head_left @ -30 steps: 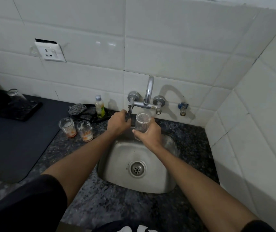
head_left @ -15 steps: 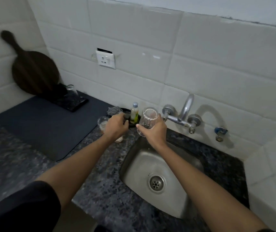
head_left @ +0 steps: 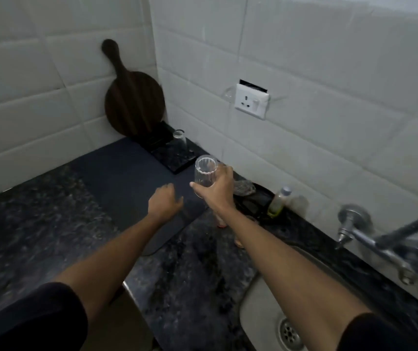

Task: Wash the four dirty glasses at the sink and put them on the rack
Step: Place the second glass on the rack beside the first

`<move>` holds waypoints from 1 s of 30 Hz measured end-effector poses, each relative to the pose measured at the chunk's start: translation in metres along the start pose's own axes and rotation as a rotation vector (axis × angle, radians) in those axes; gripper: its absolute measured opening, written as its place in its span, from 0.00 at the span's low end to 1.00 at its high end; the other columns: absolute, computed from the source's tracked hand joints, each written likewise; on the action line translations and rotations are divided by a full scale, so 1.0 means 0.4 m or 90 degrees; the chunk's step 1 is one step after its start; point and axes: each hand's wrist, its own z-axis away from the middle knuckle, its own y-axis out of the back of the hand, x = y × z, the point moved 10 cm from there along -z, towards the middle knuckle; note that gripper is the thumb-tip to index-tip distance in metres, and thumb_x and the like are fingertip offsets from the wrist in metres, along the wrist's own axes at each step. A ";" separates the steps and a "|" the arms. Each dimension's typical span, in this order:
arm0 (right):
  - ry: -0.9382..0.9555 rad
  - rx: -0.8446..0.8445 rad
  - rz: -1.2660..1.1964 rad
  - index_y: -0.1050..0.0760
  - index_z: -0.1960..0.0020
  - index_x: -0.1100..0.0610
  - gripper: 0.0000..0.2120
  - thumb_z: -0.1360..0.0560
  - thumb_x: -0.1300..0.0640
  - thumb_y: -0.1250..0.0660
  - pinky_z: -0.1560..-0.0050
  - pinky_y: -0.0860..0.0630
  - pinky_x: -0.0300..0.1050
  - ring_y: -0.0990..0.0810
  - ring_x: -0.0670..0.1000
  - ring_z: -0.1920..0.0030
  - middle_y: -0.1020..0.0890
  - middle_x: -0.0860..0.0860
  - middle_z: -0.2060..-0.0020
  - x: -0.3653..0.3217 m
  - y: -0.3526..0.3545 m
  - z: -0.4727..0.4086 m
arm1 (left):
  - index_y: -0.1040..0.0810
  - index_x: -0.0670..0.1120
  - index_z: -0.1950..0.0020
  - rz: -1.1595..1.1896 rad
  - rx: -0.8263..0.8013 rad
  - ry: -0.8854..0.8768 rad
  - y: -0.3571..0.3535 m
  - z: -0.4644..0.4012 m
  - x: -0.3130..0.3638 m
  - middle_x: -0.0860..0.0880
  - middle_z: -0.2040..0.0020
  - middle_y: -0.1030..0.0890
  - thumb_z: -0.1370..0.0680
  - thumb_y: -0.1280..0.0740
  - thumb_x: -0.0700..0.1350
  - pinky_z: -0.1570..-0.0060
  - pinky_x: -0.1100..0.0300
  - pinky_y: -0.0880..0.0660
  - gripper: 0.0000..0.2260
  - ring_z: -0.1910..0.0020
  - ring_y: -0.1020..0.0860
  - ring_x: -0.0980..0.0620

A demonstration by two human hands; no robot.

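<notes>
Right hand grips glass (left hand empty).

Counter: black granite, grey-white speckle. Mat: plain dark navy. Rack: black, w/ clear glass on rack. Held glass: clear, colourless. Paddle board: dark brown wood, faint grain stripes. Wall tiles: off-white, plain. Socket: white, black strip on top. Bottle: yellow-green liquid, pale cap. Sink & tap: silver steel. Sleeves: black.
</notes>
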 end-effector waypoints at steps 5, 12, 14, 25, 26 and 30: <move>-0.027 -0.052 0.001 0.24 0.41 0.56 0.31 0.38 0.51 0.14 0.45 0.24 0.41 0.24 0.48 0.47 0.27 0.50 0.46 0.014 -0.247 -0.174 | 0.27 0.39 0.36 -0.046 -0.056 0.011 -0.077 -0.208 -0.169 0.37 0.31 0.26 0.22 0.34 0.56 0.39 0.42 0.25 0.24 0.32 0.28 0.37; -0.069 -0.058 0.023 0.23 0.38 0.55 0.35 0.41 0.56 0.13 0.38 0.24 0.49 0.23 0.53 0.38 0.19 0.52 0.41 0.064 -0.481 -0.401 | 0.48 0.39 0.18 -0.142 -0.151 0.009 -0.169 -0.448 -0.347 0.38 0.17 0.47 0.16 0.47 0.58 0.20 0.43 0.51 0.33 0.18 0.49 0.39; -0.083 -0.058 0.019 0.23 0.38 0.55 0.35 0.41 0.56 0.12 0.37 0.22 0.53 0.21 0.52 0.39 0.18 0.51 0.42 0.088 -0.529 -0.447 | 0.54 0.39 0.17 -0.151 -0.203 -0.004 -0.225 -0.475 -0.384 0.39 0.17 0.54 0.15 0.52 0.60 0.20 0.42 0.58 0.34 0.17 0.56 0.41; -0.064 -0.093 0.037 0.25 0.32 0.57 0.40 0.40 0.58 0.13 0.32 0.24 0.48 0.23 0.52 0.36 0.25 0.52 0.37 0.125 -0.654 -0.514 | 0.52 0.38 0.17 -0.201 -0.106 -0.047 -0.255 -0.467 -0.392 0.38 0.17 0.50 0.15 0.58 0.57 0.21 0.38 0.54 0.32 0.17 0.54 0.41; -0.068 -0.092 0.036 0.26 0.31 0.58 0.41 0.40 0.58 0.13 0.31 0.25 0.47 0.23 0.52 0.35 0.25 0.53 0.36 0.125 -0.657 -0.518 | 0.52 0.38 0.17 -0.202 -0.109 -0.047 -0.256 -0.466 -0.393 0.38 0.17 0.51 0.15 0.58 0.57 0.21 0.38 0.54 0.32 0.17 0.54 0.41; -0.087 -0.096 0.048 0.28 0.28 0.58 0.45 0.40 0.57 0.12 0.29 0.27 0.46 0.25 0.52 0.32 0.25 0.53 0.32 0.133 -0.671 -0.532 | 0.55 0.39 0.17 -0.201 -0.115 -0.050 -0.257 -0.468 -0.391 0.38 0.17 0.53 0.15 0.59 0.58 0.21 0.39 0.57 0.32 0.17 0.56 0.42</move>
